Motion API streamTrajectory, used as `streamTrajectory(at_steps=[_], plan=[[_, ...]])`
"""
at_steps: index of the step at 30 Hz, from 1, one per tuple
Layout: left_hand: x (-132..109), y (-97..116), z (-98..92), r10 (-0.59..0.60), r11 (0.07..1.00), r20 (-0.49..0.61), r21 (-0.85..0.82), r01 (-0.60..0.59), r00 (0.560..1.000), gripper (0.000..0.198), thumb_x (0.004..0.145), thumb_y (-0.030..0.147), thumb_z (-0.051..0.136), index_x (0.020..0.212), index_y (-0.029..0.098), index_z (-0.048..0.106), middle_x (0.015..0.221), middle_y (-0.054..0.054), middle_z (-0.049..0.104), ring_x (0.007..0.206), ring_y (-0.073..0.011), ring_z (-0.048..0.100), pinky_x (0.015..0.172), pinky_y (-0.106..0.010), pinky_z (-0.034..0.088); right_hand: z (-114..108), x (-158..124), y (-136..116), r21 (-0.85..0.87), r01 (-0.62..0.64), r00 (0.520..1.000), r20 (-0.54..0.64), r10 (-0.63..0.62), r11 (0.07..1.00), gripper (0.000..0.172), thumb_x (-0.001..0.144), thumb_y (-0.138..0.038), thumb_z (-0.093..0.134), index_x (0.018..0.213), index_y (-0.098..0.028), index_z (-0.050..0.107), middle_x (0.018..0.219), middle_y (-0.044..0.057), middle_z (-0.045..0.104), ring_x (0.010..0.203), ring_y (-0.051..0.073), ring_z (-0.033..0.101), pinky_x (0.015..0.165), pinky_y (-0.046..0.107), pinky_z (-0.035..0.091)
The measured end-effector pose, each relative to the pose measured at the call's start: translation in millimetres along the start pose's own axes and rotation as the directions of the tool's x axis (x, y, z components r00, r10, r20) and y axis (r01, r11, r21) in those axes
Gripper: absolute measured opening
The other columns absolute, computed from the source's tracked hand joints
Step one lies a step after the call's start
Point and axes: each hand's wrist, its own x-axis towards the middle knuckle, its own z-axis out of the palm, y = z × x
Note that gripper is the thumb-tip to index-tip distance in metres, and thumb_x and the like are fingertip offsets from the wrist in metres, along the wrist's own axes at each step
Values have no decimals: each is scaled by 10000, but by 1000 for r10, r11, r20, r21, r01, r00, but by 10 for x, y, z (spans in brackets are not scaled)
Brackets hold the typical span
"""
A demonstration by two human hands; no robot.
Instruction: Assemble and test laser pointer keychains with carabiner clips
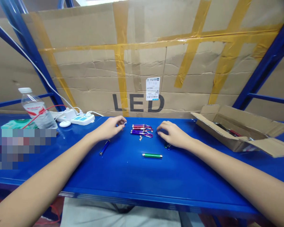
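My left hand is bent at the fingers, with a small pale thing at its fingertips, too small to name. Below it a blue penlight lies slanted on the blue table. My right hand is curled low over the table, its fingertips around a small dark-blue thing I cannot make out. Partly under that hand lies a small carabiner clip. Between the hands are several red and purple penlights with clips, and small silvery button cells just in front. A green penlight tube lies nearer me.
An open cardboard box with dark and red items stands at right. At left are a water bottle, a power strip with cables and a white round object. A large taped carton rises behind, between blue posts.
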Motion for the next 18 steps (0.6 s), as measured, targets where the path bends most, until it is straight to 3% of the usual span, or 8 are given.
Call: streamTrajectory(at_steps=[4, 9, 13, 16, 18], plan=[[128, 208, 168, 19, 888, 23, -459, -6, 1000, 192, 842, 229, 541, 1027, 180, 534, 910, -62, 648, 759, -164, 647, 666, -324, 535, -17, 203, -42, -46, 50, 998, 36, -49, 998, 194, 868, -119, 533, 970, -161, 693, 995, 107, 661, 976, 231, 597, 887, 366, 465], [351, 471, 222, 16, 801, 0, -599, -13, 1000, 152, 827, 153, 535, 978, 170, 542, 923, -75, 640, 707, -158, 639, 559, -297, 527, 28, 586, -73, -36, 213, 964, 168, -204, 976, 249, 853, -59, 511, 905, -163, 732, 906, 83, 694, 828, 187, 619, 767, 291, 455], [354, 548, 254, 47, 821, -121, -560, -107, 992, 174, 849, 137, 482, 1012, 171, 530, 950, -70, 629, 729, -145, 618, 560, -277, 527, 96, 759, -121, -35, 240, 948, 225, -226, 970, 247, 824, -52, 535, 894, -163, 745, 933, 79, 712, 841, 183, 632, 764, 266, 443], [255, 482, 281, 122, 912, -228, -358, -200, 966, 188, 876, 149, 467, 1043, 180, 547, 961, -63, 651, 785, -148, 619, 661, -290, 525, 128, 770, -148, -47, 240, 942, 254, -220, 970, 251, 818, -51, 538, 906, -160, 746, 929, 81, 715, 842, 184, 634, 762, 263, 442], [188, 423, 280, 176, 951, -244, -206, -228, 954, 193, 881, 153, 473, 1049, 188, 563, 965, -57, 667, 841, -164, 628, 747, -316, 516, 139, 754, -159, -43, 231, 941, 263, -212, 972, 256, 825, -57, 534, 923, -165, 744, 943, 82, 715, 844, 184, 636, 760, 263, 444]])
